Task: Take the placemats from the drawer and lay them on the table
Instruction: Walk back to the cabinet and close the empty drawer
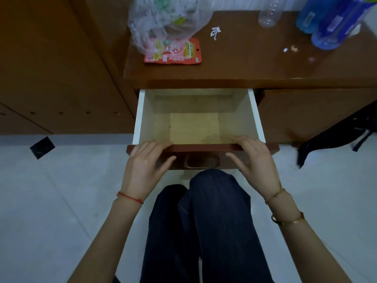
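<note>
The drawer under the wooden table is pulled out, its white inside showing. A flat tan placemat lies on the drawer's floor, near the front. My left hand rests on the left part of the dark red drawer front, fingers over its top edge and thumb on its face. My right hand holds the right part of the same front in the same way. Neither hand touches the placemat.
On the table stand a clear plastic bag of packets, a red snack packet, an empty clear bottle and two blue bottles. A dark bag hangs at the right. My knees are below the drawer.
</note>
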Available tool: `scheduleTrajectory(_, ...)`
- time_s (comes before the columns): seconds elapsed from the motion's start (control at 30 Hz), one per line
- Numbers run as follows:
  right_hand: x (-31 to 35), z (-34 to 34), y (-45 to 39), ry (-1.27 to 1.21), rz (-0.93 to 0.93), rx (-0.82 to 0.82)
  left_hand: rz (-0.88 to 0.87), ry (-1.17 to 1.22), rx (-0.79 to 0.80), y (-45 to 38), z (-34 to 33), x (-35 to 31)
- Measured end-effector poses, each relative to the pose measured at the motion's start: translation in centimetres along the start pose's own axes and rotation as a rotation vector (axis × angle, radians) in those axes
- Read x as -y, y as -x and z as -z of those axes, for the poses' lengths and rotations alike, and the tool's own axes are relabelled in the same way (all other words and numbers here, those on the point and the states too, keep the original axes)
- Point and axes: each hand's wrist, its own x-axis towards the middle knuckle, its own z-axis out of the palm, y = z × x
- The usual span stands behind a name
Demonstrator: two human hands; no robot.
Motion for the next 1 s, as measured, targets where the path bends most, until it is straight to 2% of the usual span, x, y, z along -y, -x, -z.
scheduleTrajectory(0.17, -0.2, -1.2, -0.3, -0.004, -0.011, -0.121, -0.033, -0.003, -0.101, -0.6, -0.9, 1.0)
scheduleTrajectory(0.6, -0.8, -3.3, -7.7, 0.021, -0.086, -0.352, 0.035, 0.042, -0.145, -9.0, -3.4, 3.9)
scheduleTrajectory(0.77, -1.6, -4.4, -6.2, 0.017, -0.082, -0.313, 0.034, -0.016, -0.240, -8.0, -4.0, 4.2)
scheduleTrajectory(1.0, -1.7, -5.6, -6.9, -0.038, -0.127, -0.232, 0.085, 0.030, -0.164, -7.2, -6.0, 4.0)
